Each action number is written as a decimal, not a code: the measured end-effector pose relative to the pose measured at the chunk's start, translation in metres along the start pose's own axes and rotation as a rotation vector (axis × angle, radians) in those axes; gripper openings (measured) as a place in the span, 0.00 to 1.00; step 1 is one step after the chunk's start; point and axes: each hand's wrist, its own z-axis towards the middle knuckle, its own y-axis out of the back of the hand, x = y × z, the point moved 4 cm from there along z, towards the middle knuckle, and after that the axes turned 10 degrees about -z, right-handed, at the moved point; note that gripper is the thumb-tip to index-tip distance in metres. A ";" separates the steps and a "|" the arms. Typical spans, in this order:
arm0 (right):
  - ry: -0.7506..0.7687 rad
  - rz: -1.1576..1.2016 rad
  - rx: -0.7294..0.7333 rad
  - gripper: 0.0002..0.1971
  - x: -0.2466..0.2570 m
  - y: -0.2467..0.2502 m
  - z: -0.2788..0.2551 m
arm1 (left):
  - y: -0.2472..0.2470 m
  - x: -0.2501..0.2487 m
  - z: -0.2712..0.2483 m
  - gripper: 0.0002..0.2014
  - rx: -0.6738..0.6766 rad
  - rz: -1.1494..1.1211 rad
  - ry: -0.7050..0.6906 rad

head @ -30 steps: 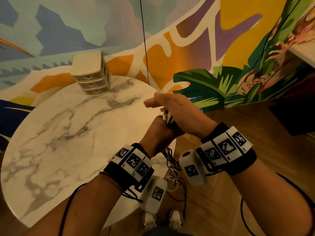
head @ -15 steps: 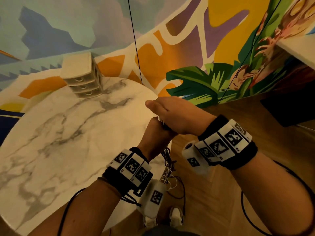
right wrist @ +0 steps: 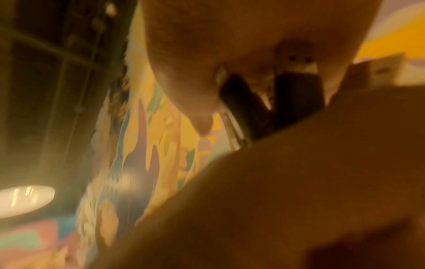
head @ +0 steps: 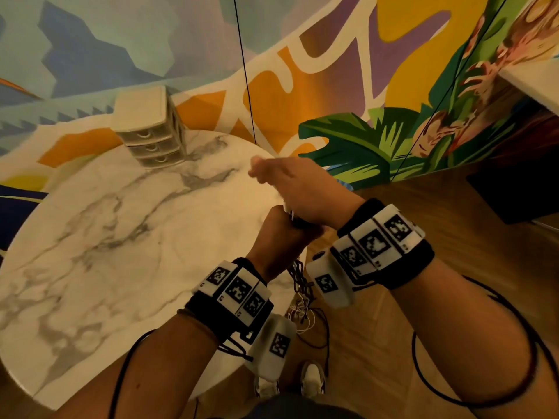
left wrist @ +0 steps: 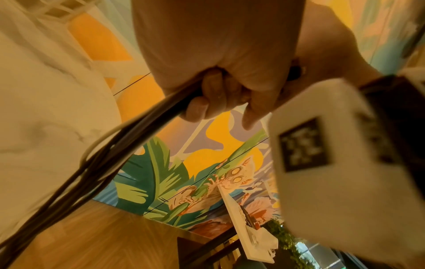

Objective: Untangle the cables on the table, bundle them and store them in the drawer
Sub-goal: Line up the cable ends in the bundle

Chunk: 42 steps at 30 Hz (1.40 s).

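My left hand (head: 282, 234) is a fist round a bundle of dark and white cables (head: 302, 285), which hang off the round marble table's (head: 121, 237) right edge towards the floor. In the left wrist view its fingers (left wrist: 218, 94) curl round the cable strands (left wrist: 128, 145). My right hand (head: 293, 186) lies over the top of the left fist and holds the plug ends. The blurred right wrist view shows dark plugs (right wrist: 296, 87) standing up under the right palm (right wrist: 218, 36). The beige three-drawer unit (head: 148, 128) stands at the table's far edge, all drawers closed.
A painted mural wall (head: 363, 86) rises behind the table. Wooden floor (head: 453, 222) lies to the right, with a dark box (head: 514, 192) on it. My shoes (head: 311, 379) stand below the hanging cables. Black sensor leads (head: 472, 400) loop from my wrists.
My right hand has come down closer onto the left fist. Both hands stay at the table's right edge with the cables still hanging; the head view has shifted slightly.
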 end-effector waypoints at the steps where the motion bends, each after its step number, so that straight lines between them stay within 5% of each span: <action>1: 0.007 -0.140 0.032 0.30 0.001 -0.003 -0.001 | -0.001 0.003 0.002 0.02 0.006 -0.004 -0.015; 4: 0.059 -0.170 0.088 0.28 0.004 -0.011 0.001 | 0.000 0.011 0.001 0.10 -0.033 0.006 0.043; 9: -0.066 0.495 -0.091 0.28 -0.016 0.019 0.003 | 0.011 0.005 0.001 0.10 -0.079 -0.103 0.060; 12: -0.078 0.366 -0.130 0.28 -0.028 0.032 -0.003 | 0.016 0.002 0.003 0.14 -0.078 -0.120 0.084; 17: 0.011 -0.113 0.154 0.27 -0.002 0.012 -0.014 | 0.007 -0.004 0.004 0.17 -0.025 -0.057 0.060; 22: -0.032 -0.140 0.130 0.29 0.006 0.005 -0.018 | 0.002 -0.012 0.002 0.06 -0.004 0.031 -0.061; 27: -0.109 -0.200 0.247 0.34 0.000 0.005 -0.014 | 0.004 -0.005 0.001 0.18 0.003 0.035 0.034; 39: -0.154 -0.226 0.359 0.34 -0.012 0.009 -0.015 | -0.001 0.003 0.004 0.06 0.028 0.126 0.056; 42: -0.145 0.037 0.186 0.38 -0.021 0.009 -0.008 | 0.001 0.002 0.006 0.12 -0.067 0.019 0.070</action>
